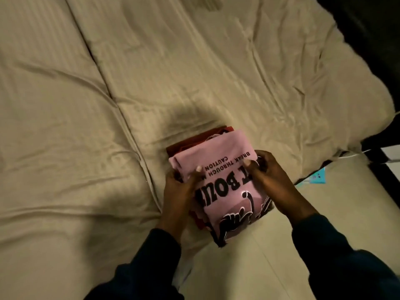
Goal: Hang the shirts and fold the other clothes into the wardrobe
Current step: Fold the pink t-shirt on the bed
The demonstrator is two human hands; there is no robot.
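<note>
A: Where's the folded stuff right now?

B: The pink printed garment (225, 180) sits on top of a dark red folded garment (190, 140), and the small stack lies directly between the two hands, at the near edge of the bed (108, 105).

A: And the hands?

B: The left hand (179, 191) grips the stack's left side, thumb curled over the top and fingers underneath as far as I can tell. The right hand (268, 176) clamps the right side the same way, thumb on the pink cloth. Both are closed on the pile, not on each other.

A: Which way does the stack run?

B: Its long axis points away from the person, from the wrists out past the fingertips. The red layer shows beyond the pink one, at the far end and the left edge. Neither hand is nearer; they hold it evenly, one on each long side.

A: So the next move?

B: My guess is a lift straight up, then a carry to the wardrobe, which isn't in view. With only side grips, the far end could sag or the layers slide.

A: Anything else close by?

B: Out past the right hand, a light blue item (318, 177) and a white cable (355, 154) lie at the bed's corner.
</note>
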